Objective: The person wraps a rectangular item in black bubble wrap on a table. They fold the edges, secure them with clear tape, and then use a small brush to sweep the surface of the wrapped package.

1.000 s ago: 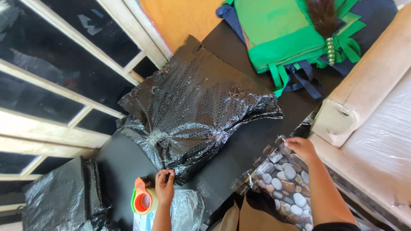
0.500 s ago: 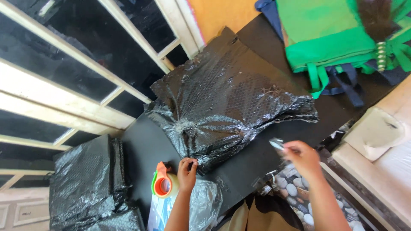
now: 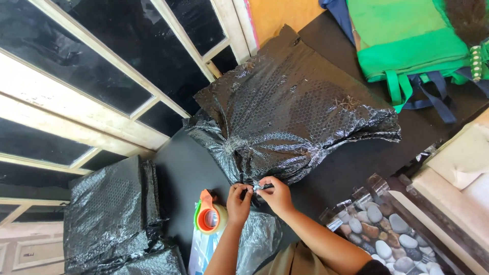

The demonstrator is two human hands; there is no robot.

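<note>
A large parcel wrapped in black bubble wrap [image 3: 295, 119] lies on the black surface in front of me. Both hands meet at its near, gathered edge. My left hand [image 3: 238, 203] pinches the black wrap there, and my right hand [image 3: 276, 195] pinches the same edge along with what looks like a shiny strip; I cannot tell what it is. An orange and green tape dispenser [image 3: 208, 218] rests just left of my left hand on a clear plastic bag [image 3: 257, 237].
Another black-wrapped bundle [image 3: 114, 216] sits at the lower left. A white-framed window with dark panes [image 3: 102, 66] runs along the left. Green fabric with dark straps [image 3: 412, 46] lies at the upper right. A pebble-patterned sheet [image 3: 379, 231] and a pale padded piece [image 3: 458, 168] are to the right.
My right hand moved left from the pebble-patterned sheet to the parcel's near edge. My left hand shifted right to meet it there. The view also moved closer to the parcel.
</note>
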